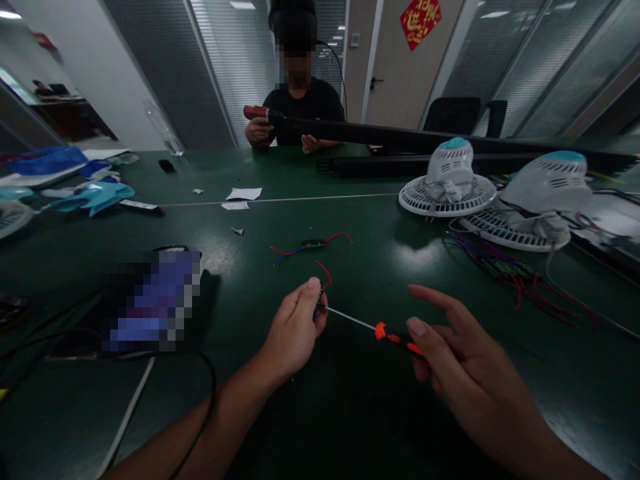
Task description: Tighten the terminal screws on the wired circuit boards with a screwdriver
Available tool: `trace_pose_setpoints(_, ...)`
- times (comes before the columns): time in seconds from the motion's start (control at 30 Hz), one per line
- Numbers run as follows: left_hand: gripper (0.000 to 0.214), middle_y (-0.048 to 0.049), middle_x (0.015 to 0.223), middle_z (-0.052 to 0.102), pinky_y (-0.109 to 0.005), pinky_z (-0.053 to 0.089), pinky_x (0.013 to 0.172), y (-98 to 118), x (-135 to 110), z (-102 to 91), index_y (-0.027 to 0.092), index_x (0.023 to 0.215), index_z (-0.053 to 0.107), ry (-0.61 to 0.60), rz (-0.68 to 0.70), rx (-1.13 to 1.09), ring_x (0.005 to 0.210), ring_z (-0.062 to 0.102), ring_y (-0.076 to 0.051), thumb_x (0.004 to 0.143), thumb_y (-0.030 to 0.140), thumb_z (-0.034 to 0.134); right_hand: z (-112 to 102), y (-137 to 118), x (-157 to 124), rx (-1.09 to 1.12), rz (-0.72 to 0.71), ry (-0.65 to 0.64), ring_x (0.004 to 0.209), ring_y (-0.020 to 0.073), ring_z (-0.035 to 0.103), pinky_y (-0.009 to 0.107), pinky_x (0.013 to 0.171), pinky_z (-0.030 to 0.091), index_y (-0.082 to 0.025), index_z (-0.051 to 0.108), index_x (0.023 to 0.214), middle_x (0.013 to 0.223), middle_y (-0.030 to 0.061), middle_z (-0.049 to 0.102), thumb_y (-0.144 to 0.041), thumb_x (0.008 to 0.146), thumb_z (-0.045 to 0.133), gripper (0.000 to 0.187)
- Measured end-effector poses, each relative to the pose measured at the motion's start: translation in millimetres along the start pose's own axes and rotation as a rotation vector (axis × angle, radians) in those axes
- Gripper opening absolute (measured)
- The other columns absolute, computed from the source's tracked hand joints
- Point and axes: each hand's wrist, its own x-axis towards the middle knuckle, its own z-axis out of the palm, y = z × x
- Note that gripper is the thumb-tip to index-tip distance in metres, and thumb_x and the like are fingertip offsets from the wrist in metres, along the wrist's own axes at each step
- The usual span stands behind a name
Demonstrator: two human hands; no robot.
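My left hand (296, 327) is closed around a small dark part mostly hidden by the fingers, with a red wire (327, 275) curling out of its top. It looks like the small circuit board (314, 244) with red and blue wires that lies just beyond on the table. Between thumb and fingers, my right hand (465, 373) holds a screwdriver (395, 335) with an orange and black handle; the index finger is stretched out away from it. The metal shaft points left, and its tip meets the part in my left hand.
The green table (240, 407) carries a propped device with a blurred screen (155, 300), two white fan housings (453, 177), a bundle of wired boards (510, 270) and paper scraps (244, 194). Across it, a person (300, 100) holds a red power drill (256, 113) against long black bars (400, 137).
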Motion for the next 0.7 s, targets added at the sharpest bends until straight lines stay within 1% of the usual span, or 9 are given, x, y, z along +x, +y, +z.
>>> trace_pose_setpoints(0.07, 0.04, 0.0087, 0.046, 0.037, -0.018, 0.025, 0.039, -0.2, 0.3, -0.4, 0.018, 0.071, 0.049, -0.007, 0.004, 0.008, 0.035, 0.03, -0.004, 0.09, 0.052, 0.04, 0.1, -0.6, 0.5, -0.032, -0.057, 0.025, 0.038, 0.0153, 0.055, 0.028, 0.037, 0.041, -0.016, 0.046, 0.132, 0.05, -0.0056, 0.058, -0.047, 0.094, 0.042, 0.049)
trace_pose_setpoints(0.17, 0.04, 0.0084, 0.046, 0.037, -0.018, 0.025, 0.039, 0.2, 0.0, -0.8, 0.018, 0.07, 0.049, -0.005, 0.008, 0.025, 0.035, 0.03, -0.004, 0.091, 0.051, 0.038, 0.3, -1.6, 0.1, -0.071, -0.105, 0.046, 0.041, 0.0155, 0.058, 0.029, 0.041, 0.045, -0.016, 0.048, 0.13, 0.056, -0.0032, 0.063, -0.044, 0.094, 0.045, 0.046)
trace_pose_setpoints(0.27, 0.041, 0.0085, 0.046, 0.037, -0.018, 0.025, 0.039, 0.3, -0.8, -0.9, 0.018, 0.07, 0.049, -0.007, 0.017, 0.02, 0.035, 0.029, -0.004, 0.091, 0.052, 0.038, 0.4, -2.3, -1.6, -0.043, -0.101, 0.067, 0.043, 0.016, 0.06, 0.028, 0.04, 0.045, -0.017, 0.046, 0.129, 0.059, -0.0025, 0.066, -0.045, 0.092, 0.048, 0.047)
trace_pose_setpoints(0.4, 0.041, 0.0083, 0.046, 0.038, -0.017, 0.025, 0.039, -0.6, -0.6, -0.5, 0.018, 0.071, 0.05, -0.017, 0.015, 0.013, 0.036, 0.03, -0.004, 0.09, 0.053, 0.04, 0.1, -1.6, -2.8, -0.025, -0.088, 0.084, 0.043, 0.0168, 0.06, 0.028, 0.037, 0.042, -0.018, 0.044, 0.13, 0.058, -0.0031, 0.065, -0.046, 0.091, 0.05, 0.048)
trace_pose_setpoints(0.57, 0.041, 0.0081, 0.047, 0.038, -0.017, 0.025, 0.039, -0.7, 0.3, -0.4, 0.018, 0.07, 0.049, -0.003, 0.011, 0.002, 0.037, 0.03, -0.004, 0.088, 0.055, 0.042, -0.7, -0.2, -1.5, -0.034, -0.095, 0.091, 0.044, 0.0175, 0.06, 0.03, 0.041, 0.044, -0.017, 0.045, 0.129, 0.056, -0.0037, 0.064, -0.045, 0.09, 0.052, 0.048)
trace_pose_setpoints(0.63, 0.042, 0.0082, 0.047, 0.038, -0.017, 0.025, 0.039, -0.8, 0.3, -1.0, 0.018, 0.07, 0.05, -0.015, 0.009, 0.009, 0.037, 0.03, -0.004, 0.089, 0.054, 0.04, -1.6, -1.4, -1.6, -0.021, -0.081, 0.09, 0.047, 0.0187, 0.062, 0.03, 0.04, 0.044, -0.016, 0.046, 0.128, 0.058, -0.0021, 0.065, -0.045, 0.089, 0.052, 0.049)
trace_pose_setpoints(0.7, 0.041, 0.0082, 0.047, 0.038, -0.017, 0.025, 0.039, -0.8, -0.2, -1.4, 0.018, 0.071, 0.05, -0.025, 0.008, 0.009, 0.037, 0.03, -0.005, 0.09, 0.054, 0.04, -2.5, -3.5, -2.2, -0.007, -0.079, 0.103, 0.052, 0.0187, 0.063, 0.029, 0.044, 0.046, -0.017, 0.047, 0.127, 0.063, -0.0007, 0.067, -0.045, 0.088, 0.054, 0.049)
